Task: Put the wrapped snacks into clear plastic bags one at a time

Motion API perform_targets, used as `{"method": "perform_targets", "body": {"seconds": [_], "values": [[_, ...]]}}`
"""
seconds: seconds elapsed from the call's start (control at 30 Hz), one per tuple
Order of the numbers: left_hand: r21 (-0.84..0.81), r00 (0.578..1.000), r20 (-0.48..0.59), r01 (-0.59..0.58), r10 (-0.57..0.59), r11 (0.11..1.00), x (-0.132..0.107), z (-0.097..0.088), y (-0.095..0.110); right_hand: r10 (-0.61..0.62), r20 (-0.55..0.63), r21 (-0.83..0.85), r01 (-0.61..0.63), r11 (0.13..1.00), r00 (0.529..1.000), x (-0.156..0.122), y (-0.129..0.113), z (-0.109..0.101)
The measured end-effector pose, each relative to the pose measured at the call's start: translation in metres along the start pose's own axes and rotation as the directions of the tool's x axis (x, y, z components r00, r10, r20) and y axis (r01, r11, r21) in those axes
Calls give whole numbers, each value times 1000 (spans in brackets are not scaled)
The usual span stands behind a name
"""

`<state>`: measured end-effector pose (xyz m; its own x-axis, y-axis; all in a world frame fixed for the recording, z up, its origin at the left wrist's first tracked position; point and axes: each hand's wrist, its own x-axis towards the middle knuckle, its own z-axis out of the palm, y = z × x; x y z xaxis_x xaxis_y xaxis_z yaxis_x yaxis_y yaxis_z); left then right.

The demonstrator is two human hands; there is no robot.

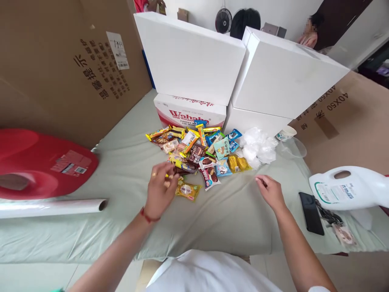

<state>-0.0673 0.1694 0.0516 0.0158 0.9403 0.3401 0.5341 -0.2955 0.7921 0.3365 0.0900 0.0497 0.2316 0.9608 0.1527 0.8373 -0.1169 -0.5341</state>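
My left hand (pixel 161 188) is over the front left of a pile of wrapped snacks, its fingers bent and apart. Right beside its fingertips lies a yellow snack packet (pixel 187 190); no held item shows in this hand. To the right of the pile, my right hand (pixel 270 190) hovers near the cloth with its fingers curled together and nothing visible in them. Between the hands lie a dark red and white ice-cream-picture packet (pixel 210 179), a light blue packet (pixel 223 167) and golden wrapped cakes (pixel 238 163). Behind them is a brown cocoa packet (pixel 197 154).
White boxes (pixel 191 56) and a red-and-white carton (pixel 188 111) stand behind the pile. Crumpled clear plastic bags (pixel 257 146) sit to its right. A red jug (pixel 39 162) and a film roll (pixel 54 207) lie left; a white bottle (pixel 346 188) and black phone (pixel 311 213) lie right.
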Motion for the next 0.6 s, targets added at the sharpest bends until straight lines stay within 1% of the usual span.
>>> {"method": "perform_targets", "body": {"seconds": [0.07,0.13,0.2,0.27,0.33,0.4,0.47,0.5,0.53,0.57,0.6], "values": [[28,996,-53,68,-66,997,-51,-17,-2,32,-30,-92,-35,995,999,36,-12,12],[72,983,-53,178,-174,981,-100,-32,-6,111,-45,-205,-117,972,993,76,-26,30],[97,949,-52,316,-312,944,-141,-43,-11,159,-28,-235,-161,958,987,112,-38,48],[106,910,-66,415,-410,904,-170,-50,-13,192,3,-230,-186,955,981,137,-47,62],[92,879,-82,476,-469,875,-186,-54,-12,206,15,-211,-198,957,978,147,-51,64],[43,861,-84,506,-502,861,-191,-54,-7,186,-7,-170,-185,968,982,139,-50,57],[-57,853,-38,518,-520,854,-187,-49,2,141,-50,-118,-146,982,989,115,-46,46],[-124,851,18,523,-525,843,-181,-44,9,117,-82,-42,-121,992,990,96,-45,41],[-198,844,97,535,-527,821,-174,-37,16,104,-112,66,-97,993,988,75,-44,38],[-269,832,192,555,-521,787,-166,-29,24,104,-140,226,-70,972,985,52,-46,38],[-329,807,300,589,-510,738,-156,-20,33,116,-147,384,-51,922,982,28,-49,39]]}}
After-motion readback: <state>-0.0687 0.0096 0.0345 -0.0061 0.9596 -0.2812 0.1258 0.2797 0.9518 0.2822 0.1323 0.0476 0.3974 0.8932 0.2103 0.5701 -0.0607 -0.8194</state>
